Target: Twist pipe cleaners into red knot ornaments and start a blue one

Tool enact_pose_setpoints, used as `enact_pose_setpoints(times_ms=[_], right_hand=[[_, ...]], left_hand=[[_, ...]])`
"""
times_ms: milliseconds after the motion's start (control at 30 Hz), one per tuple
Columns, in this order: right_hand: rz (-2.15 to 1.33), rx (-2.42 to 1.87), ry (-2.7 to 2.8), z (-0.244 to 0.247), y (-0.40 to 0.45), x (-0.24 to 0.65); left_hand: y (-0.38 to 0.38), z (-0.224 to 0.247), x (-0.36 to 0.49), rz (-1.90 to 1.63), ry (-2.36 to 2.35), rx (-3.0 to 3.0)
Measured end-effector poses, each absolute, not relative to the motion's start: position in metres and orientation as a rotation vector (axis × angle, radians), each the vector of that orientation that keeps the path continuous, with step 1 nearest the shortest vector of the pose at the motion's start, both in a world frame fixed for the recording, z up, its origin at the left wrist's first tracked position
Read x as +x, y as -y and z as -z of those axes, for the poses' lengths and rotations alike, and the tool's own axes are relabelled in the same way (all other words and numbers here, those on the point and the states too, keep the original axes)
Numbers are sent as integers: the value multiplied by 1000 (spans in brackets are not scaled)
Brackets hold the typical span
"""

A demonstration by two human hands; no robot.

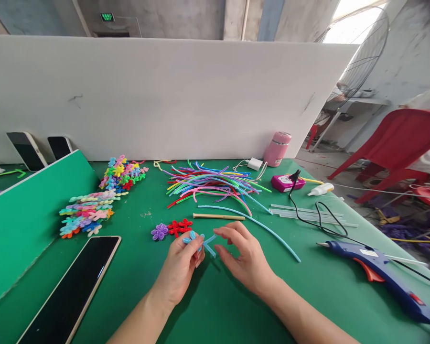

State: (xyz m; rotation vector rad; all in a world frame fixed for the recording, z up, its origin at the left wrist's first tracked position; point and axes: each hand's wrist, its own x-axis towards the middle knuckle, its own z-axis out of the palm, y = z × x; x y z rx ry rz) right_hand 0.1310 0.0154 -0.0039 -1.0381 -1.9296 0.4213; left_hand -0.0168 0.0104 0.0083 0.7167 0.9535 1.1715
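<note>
My left hand (pixel 181 270) pinches a light blue pipe-cleaner shape (pixel 208 244) with looped petals on one side and two loose ends pointing right. My right hand (pixel 241 255) is just right of those ends, thumb and forefinger apart, with nothing visible between them. A purple flower (pixel 160 232) and red flowers (pixel 179 227) lie just beyond my left hand. Beyond my right hand lie a wooden stick (pixel 218 217) and a long light blue pipe cleaner (pixel 268 229). Farther back is a loose pile of coloured pipe cleaners (pixel 215 184).
Finished flowers (pixel 89 210) are heaped at the left beside a green board (pixel 32 215) and a phone (pixel 71 286). At the right lie a glue gun (pixel 376 267), clear glue sticks (pixel 308 215) and a black cord. A pink bottle (pixel 277 149) stands by the white partition (pixel 165 100).
</note>
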Motion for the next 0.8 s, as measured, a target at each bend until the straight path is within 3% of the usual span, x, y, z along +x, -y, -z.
enact_pose_setpoints(times_ms=[200,400,567,800], right_hand=[[-72,-996,2175,-1,-14,132],[-101,-977,2172,-3,-14,131],[-457,-1063,2027,-3,-13,128],[-1263,-1094,1540,0,-14,120]], left_hand=[[-8,-7,-15,-1126,-944,667],[-6,-7,-13,-1109,-929,711],[-5,-4,-13,-1125,-967,869],[-3,-3,-14,-1116,-1111,1164]])
